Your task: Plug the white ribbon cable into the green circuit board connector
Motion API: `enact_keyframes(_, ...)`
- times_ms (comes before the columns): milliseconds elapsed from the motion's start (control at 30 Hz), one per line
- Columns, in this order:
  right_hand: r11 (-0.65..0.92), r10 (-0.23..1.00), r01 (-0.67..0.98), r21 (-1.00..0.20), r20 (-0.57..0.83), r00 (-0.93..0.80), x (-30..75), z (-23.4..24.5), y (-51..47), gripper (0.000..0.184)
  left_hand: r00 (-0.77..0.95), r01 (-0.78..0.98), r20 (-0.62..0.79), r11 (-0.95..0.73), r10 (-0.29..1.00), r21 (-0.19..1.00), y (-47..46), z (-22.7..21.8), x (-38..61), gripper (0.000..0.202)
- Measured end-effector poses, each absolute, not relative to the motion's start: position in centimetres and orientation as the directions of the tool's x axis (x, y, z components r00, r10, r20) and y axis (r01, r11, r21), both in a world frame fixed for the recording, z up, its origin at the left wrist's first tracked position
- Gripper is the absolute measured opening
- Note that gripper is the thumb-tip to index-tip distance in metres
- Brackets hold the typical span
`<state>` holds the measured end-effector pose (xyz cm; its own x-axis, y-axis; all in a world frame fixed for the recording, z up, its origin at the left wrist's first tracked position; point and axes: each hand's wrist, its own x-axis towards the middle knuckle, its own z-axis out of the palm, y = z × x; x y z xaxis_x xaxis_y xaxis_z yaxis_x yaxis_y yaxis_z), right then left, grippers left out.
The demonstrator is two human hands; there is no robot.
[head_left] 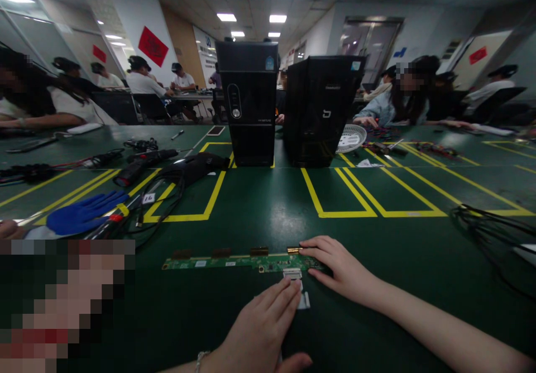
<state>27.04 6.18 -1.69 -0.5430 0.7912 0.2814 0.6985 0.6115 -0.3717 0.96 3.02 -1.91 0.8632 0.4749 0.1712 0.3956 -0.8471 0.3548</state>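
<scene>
From where I stand, the person's two bare hands are apart from each other, both at a long, narrow green circuit board (240, 263) lying on the dark green tabletop (259, 205) right in front of them. The right hand (340, 264) covers the board's right end, thumb and fingers spread, a fingertip at the shiny copper-coloured flap (293, 250) on its far edge; I can't tell whether it grips or just rests there. The left hand (266, 314) has its fingers laid together over a whitish flat piece (305, 301) just below the pale rectangular connector (292, 273), thumb held away; whether anything is pinched, I can't see.

Beyond, outlines of yellow tape (347, 214) mark the surface, and two upright black computer towers stand side by side. Off to the left lies a blue fabric glove (86, 214), near tangled black cables (178, 186)
</scene>
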Motion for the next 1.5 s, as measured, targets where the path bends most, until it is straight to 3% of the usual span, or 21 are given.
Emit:
enact_keyframes(400, 0.604, 0.793, 0.672, -0.429, 0.245, -0.557, 26.9, -1.5, 6.1, 0.035, 0.865, 0.430, 0.099, -0.827, 0.493, 0.363, 3.3, -1.5, 1.0, 0.069)
enact_keyframes(633, 0.644, 0.763, 0.685, -0.340, 0.231, -0.603, 26.8, -1.0, 5.8, 0.040, 0.862, 0.415, 0.130, -0.831, 0.489, 0.371, 3.3, -1.3, 1.0, 0.068)
enact_keyframes(800, 0.708, 0.678, 0.577, -0.407, 0.165, -0.716, 26.8, -0.7, 5.6, 0.051, 0.860, 0.425, 0.125, -0.830, 0.495, 0.362, 3.2, -1.4, 0.9, 0.067)
enact_keyframes(967, 0.699, 0.680, 0.569, -0.433, 0.156, -0.716, 26.9, -0.7, 5.5, 0.054, 0.867, 0.431, 0.095, -0.833, 0.489, 0.347, 3.3, -1.5, 1.0, 0.069)
enact_keyframes(1500, 0.704, 0.662, 0.546, -0.455, 0.141, -0.736, 26.7, -0.2, 5.5, 0.049, 0.858, 0.413, 0.143, -0.828, 0.493, 0.378, 3.4, -1.4, 0.9, 0.065)
